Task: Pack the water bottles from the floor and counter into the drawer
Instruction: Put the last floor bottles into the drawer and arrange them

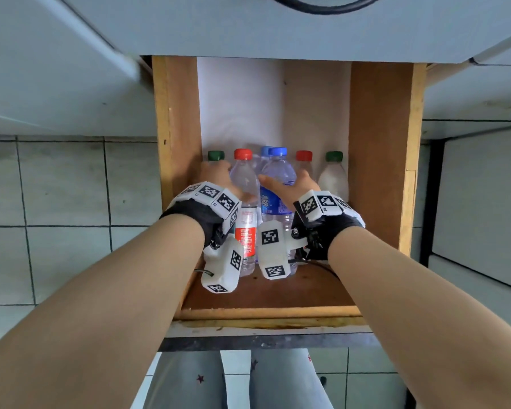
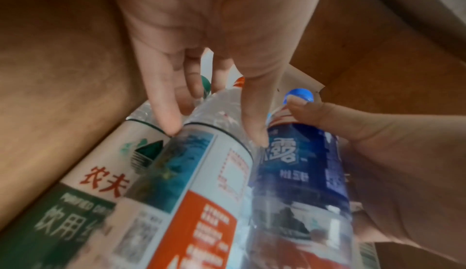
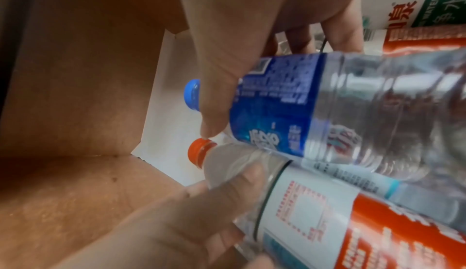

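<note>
My left hand (image 1: 219, 180) wraps the red-capped bottle (image 1: 244, 184) and my right hand (image 1: 300, 184) the blue-capped bottle (image 1: 278, 178), both standing in the drawer (image 1: 378, 143); nudging either risks toppling the crowded far row.

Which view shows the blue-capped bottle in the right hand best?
The right wrist view: the blue-capped bottle shows cap, blue label and clear body under the right hand. The head view catches its cap and shoulder behind the wrists. The left wrist view shows its label, blurred.
</note>
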Tool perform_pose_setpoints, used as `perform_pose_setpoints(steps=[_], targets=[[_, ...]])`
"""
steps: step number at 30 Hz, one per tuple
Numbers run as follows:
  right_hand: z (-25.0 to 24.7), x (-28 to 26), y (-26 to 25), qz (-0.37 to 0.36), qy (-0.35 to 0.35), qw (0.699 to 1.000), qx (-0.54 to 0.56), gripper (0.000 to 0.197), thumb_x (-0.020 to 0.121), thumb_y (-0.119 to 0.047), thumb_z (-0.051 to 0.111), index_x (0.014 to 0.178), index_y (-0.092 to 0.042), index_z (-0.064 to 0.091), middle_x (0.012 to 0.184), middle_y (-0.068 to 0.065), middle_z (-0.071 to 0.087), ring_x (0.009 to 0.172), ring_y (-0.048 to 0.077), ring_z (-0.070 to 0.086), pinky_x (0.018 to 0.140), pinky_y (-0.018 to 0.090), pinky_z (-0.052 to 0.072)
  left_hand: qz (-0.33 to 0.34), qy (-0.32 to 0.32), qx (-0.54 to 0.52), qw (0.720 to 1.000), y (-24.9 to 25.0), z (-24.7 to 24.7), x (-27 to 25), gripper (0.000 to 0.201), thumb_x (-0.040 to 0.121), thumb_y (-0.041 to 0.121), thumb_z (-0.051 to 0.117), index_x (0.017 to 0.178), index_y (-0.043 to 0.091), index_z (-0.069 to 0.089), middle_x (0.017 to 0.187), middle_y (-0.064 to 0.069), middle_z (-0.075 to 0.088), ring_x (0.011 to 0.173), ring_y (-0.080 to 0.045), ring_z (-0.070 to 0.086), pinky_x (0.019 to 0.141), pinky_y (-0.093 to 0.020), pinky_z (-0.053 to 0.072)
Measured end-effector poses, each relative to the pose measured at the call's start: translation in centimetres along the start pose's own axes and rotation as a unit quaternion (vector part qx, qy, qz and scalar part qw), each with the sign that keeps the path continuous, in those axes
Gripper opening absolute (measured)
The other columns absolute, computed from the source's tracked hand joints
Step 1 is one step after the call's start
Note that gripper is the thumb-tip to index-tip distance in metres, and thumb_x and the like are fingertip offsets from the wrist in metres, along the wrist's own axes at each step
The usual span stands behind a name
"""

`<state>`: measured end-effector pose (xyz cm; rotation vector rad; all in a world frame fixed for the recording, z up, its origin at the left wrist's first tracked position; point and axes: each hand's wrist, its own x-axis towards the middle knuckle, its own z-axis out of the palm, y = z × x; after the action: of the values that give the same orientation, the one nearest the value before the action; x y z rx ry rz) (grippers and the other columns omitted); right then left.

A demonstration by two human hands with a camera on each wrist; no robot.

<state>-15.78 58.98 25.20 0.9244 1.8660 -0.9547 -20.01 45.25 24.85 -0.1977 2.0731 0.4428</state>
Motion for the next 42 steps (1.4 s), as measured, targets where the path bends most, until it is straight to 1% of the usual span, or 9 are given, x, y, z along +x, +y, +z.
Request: perform_pose_setpoints(steps=[6, 12, 17, 26, 29, 32, 36, 39, 42], targets=[[-0.9, 0.3, 1.1, -0.015, 0.013, 1.0, -0.013, 0.086, 0.073, -0.061, 0.06, 0.138, -0.013, 0.032, 0.129, 0.011, 0.055, 0.104, 0.029, 0.058, 0.079, 0.033, 0.046, -0.071, -0.065, 0.018, 0.995, -0.5, 1.2, -0.6, 0.075, 0.075, 0.013, 0.072, 0.133, 0.008, 0.024, 0.128, -0.019, 0.05, 0.11, -0.036, 0.056, 0.077, -0.037, 0.041], [-1.9, 0.1, 2.3, -0.043, 0.031, 0.998, 0.025, 0.072, 0.074, -0.057, 0.061, 0.13, -0.018, 0.042, 0.124, 0.007, 0.059, 0.108, 0.029, 0.059, 0.091, 0.042, 0.051, -0.074, -0.021, 0.001, 0.997, -0.5, 3.2, 1.5, 0.059, 0.085, 0.009, 0.061, 0.131, 0.006, 0.025, 0.128, -0.023, 0.052, 0.113, -0.037, 0.056, 0.087, -0.04, 0.046], [-2.4, 0.3, 2.5, -0.051, 0.028, 0.997, 0.054, 0.065, 0.073, -0.058, 0.061, 0.122, -0.017, 0.048, 0.113, 0.004, 0.061, 0.1, 0.024, 0.061, 0.088, 0.04, 0.052, -0.054, -0.018, 0.047, 0.997, -0.5, 3.6, 2.0, 0.077, 0.083, 0.013, 0.065, 0.14, 0.002, 0.014, 0.128, -0.023, 0.052, 0.116, -0.037, 0.055, 0.094, -0.041, 0.046], [-1.4, -0.7, 0.2, -0.044, -0.029, 0.992, 0.113, 0.054, 0.076, -0.056, 0.059, 0.109, -0.014, 0.053, 0.102, 0.006, 0.066, 0.089, 0.024, 0.067, 0.079, 0.039, 0.058, -0.002, -0.009, 0.062, 0.998, -0.7, 2.1, 1.6, 0.038, 0.092, 0.01, 0.045, 0.128, 0.0, 0.039, 0.106, -0.019, 0.058, 0.093, -0.034, 0.059, 0.083, -0.036, 0.047], [-0.1, -1.5, -1.4, -0.056, -0.054, 0.99, 0.116, 0.05, 0.078, -0.057, 0.057, 0.106, -0.016, 0.051, 0.092, 0.001, 0.064, 0.082, 0.019, 0.065, 0.081, 0.038, 0.056, 0.024, 0.011, -0.129, 0.991, -0.2, -1.0, 0.2, 0.051, 0.088, 0.009, 0.047, 0.136, 0.025, 0.037, 0.125, -0.008, 0.056, 0.1, -0.029, 0.061, 0.082, -0.042, 0.054], [1.3, -1.8, -2.4, -0.061, -0.094, 0.986, 0.12, 0.056, 0.079, -0.058, 0.053, 0.111, -0.011, 0.055, 0.09, 0.001, 0.065, 0.086, 0.022, 0.065, 0.066, 0.035, 0.054, 0.086, 0.002, -0.185, 0.979, 1.0, -4.1, -1.8, 0.082, 0.082, -0.009, 0.042, 0.142, 0.044, 0.023, 0.136, -0.001, 0.047, 0.095, -0.022, 0.059, 0.062, -0.025, 0.048], [3.0, -2.2, -1.6, -0.034, -0.208, 0.969, 0.125, 0.024, 0.087, -0.023, 0.057, 0.106, -0.01, 0.066, 0.087, 0.001, 0.073, 0.091, 0.024, 0.065, 0.094, 0.043, 0.052, 0.067, -0.034, 0.047, 0.996, 0.8, -4.3, -1.7, 0.053, 0.085, 0.003, 0.043, 0.133, 0.026, 0.047, 0.137, -0.014, 0.048, 0.117, -0.034, 0.051, 0.097, -0.037, 0.045], [4.7, -2.8, 0.0, 0.01, -0.25, 0.968, 0.034, 0.033, 0.087, -0.013, 0.059, 0.119, -0.004, 0.059, 0.12, 0.016, 0.066, 0.108, 0.032, 0.064, 0.066, 0.025, 0.054, 0.062, -0.014, 0.162, 0.985, 0.6, -3.3, -1.8, 0.049, 0.085, 0.007, 0.042, 0.133, 0.02, 0.046, 0.143, -0.014, 0.033, 0.13, -0.033, 0.036, 0.11, -0.043, 0.033], [5.8, -3.2, 1.1, 0.029, -0.299, 0.953, -0.044, 0.037, 0.086, -0.008, 0.06, 0.121, 0.002, 0.056, 0.125, 0.019, 0.062, 0.105, 0.029, 0.066, 0.054, 0.018, 0.051, 0.078, -0.013, 0.195, 0.978, 0.5, -2.8, -2.1, 0.061, 0.083, 0.009, 0.044, 0.14, 0.03, 0.035, 0.15, -0.014, 0.022, 0.139, -0.034, 0.023, 0.116, -0.046, 0.02]])
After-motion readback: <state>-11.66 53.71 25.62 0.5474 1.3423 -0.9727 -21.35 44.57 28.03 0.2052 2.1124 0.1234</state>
